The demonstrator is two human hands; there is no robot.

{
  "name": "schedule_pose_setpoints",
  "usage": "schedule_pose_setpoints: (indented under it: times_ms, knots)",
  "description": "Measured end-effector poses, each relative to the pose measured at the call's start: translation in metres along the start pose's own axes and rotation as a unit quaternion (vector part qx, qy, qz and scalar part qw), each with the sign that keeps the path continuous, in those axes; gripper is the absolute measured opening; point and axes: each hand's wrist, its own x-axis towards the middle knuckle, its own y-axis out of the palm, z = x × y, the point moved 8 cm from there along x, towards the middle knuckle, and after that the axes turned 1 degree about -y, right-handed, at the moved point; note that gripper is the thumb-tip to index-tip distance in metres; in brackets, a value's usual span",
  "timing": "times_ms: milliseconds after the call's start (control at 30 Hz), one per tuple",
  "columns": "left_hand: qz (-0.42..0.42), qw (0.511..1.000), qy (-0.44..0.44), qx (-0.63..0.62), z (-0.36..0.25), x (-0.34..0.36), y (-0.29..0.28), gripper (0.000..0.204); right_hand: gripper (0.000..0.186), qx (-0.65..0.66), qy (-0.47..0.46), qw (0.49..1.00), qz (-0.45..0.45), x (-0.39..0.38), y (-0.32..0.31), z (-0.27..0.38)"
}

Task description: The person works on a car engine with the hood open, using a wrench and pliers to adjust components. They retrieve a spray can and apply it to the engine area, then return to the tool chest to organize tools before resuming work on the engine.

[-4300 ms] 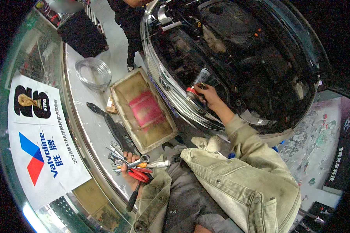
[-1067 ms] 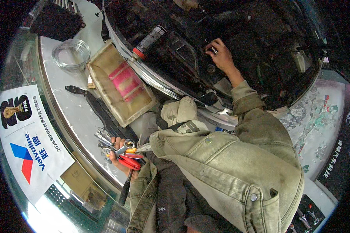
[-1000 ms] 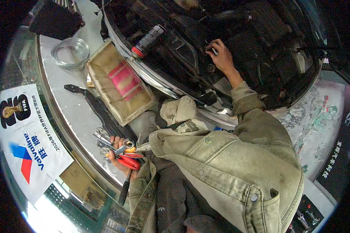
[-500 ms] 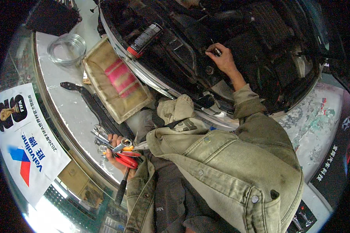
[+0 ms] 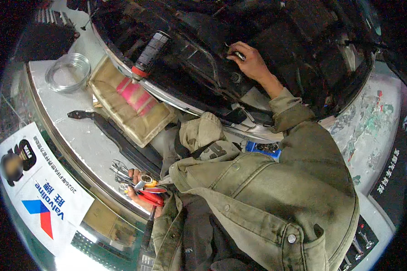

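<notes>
My left hand, low on the left, is closed round a bunch of hand tools. Among them are a shiny wrench with a round end and a red-handled tool; a dark shaft points downward below them. Over the dark engine bay of a car, my right hand is pinched on a small metallic piece. Its kind is too small to make out, and the fingers partly cover it.
A black spray can with a red end rests at the car's front edge. Left of it are a tan tray with a pink patch, a black plastic strip and a coil of clear hose. A blue box of small parts is near my sleeve.
The view has shifted, so the car and tray sit further left. A blue box has come into sight by my right sleeve. Both hands keep their hold.
</notes>
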Motion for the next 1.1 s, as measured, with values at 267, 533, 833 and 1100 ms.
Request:
schedule_pose_setpoints:
  times_ms: [267,533,833,1100]
  knots:
    - [0.067,0.997,-0.037,0.018,0.008,0.01,0.016,0.043,0.022,-0.008,0.0,0.999,-0.044,-0.017,0.001,-0.002]
    - [-0.041,0.997,0.008,0.072,0.015,0.009,0.021,0.043,0.015,0.011,0.022,1.0,-0.012,-0.007,-0.004,0.004]
    - [0.003,0.992,-0.027,0.123,0.022,0.012,0.026,0.045,0.014,-0.02,0.008,0.999,0.026,-0.009,0.003,0.009]
    - [-0.027,0.985,-0.009,0.17,0.022,0.012,0.029,0.039,0.017,-0.034,0.013,0.999,-0.032,-0.016,0.004,0.017]
